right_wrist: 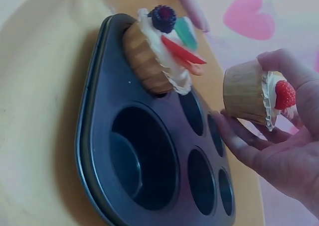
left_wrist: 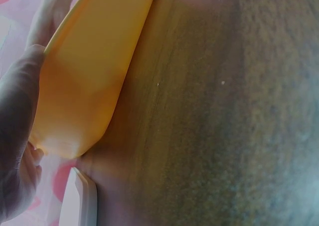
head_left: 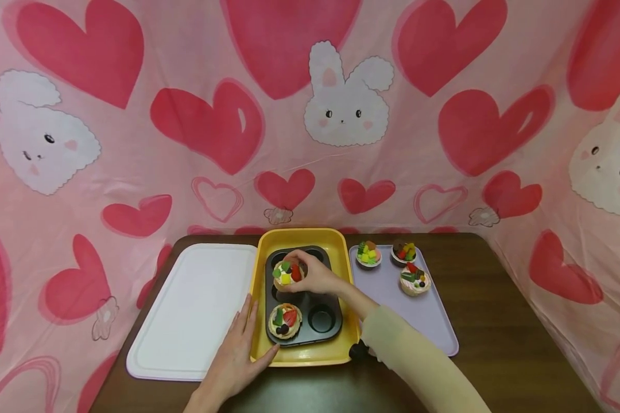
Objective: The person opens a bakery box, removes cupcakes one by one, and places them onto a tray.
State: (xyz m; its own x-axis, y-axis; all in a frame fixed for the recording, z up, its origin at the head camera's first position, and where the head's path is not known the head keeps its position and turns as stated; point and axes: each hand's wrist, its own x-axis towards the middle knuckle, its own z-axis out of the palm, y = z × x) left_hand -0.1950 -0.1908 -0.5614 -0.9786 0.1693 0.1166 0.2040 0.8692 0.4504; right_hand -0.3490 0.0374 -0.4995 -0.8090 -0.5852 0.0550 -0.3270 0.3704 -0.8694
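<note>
My right hand (head_left: 317, 275) pinches a fruit-topped cupcake (head_left: 287, 273) between thumb and fingers, above the left side of a dark muffin pan (head_left: 303, 338). In the right wrist view, the cupcake (right_wrist: 244, 94) is tilted, its wrapper clear of the pan's cups. Another fruit-topped cupcake (head_left: 285, 321) sits in the pan's near-left cup; the near-right cup shows bare. The pan lies inside a yellow tray (head_left: 302, 362). At that tray's near-left corner rests my left hand (head_left: 232, 358), fingers straight along the side and thumb at the front rim.
A white tray (head_left: 191, 315) lies to the left. On the right, a lilac tray (head_left: 398, 312) bears three fruit-topped cupcakes near its far end. A small black object (head_left: 358, 350) is by the yellow tray's near-right corner. Behind the wooden table (head_left: 496, 321) hangs a pink heart-printed cloth.
</note>
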